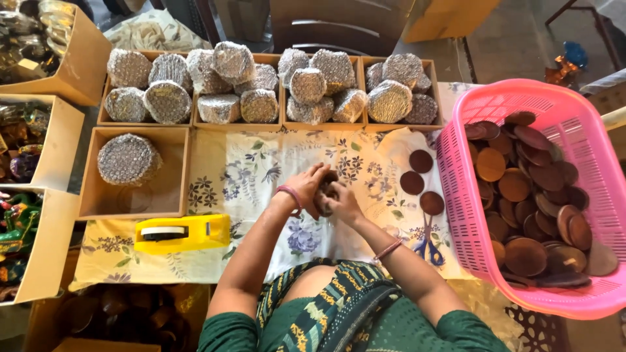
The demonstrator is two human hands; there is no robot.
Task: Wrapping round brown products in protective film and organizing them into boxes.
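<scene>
Two hands meet at the centre of the worktop (261, 176), over the flowered cloth: left hand (306, 189) and right hand (342, 203) both close their grip round a small stack of brown wooden discs (328, 190), fingers wrapped tight so only a sliver of the stack shows between the palms. Judged step: gathering and squaring up a stack, w/ wrapping not yet begun, since no wrap shows on it. Three loose discs (420, 182) lie on the cloth just right of the hands, near the blue-handled scissors (427, 248). Pink basket (456, 195) at the right edge holds many more discs, unwrapped. Cardboard trays (261, 124) along the far side are full of bubble-wrapped bundles (218, 81); the nearer left tray (88, 169) has one bundle only, w/ room left. Yellow tape dispenser (182, 233) sits near the left forearm. Next move prob. calls for keeping the discs aligned edge to edge while one hand lets go; a loose hold could let the stack fan out.
</scene>
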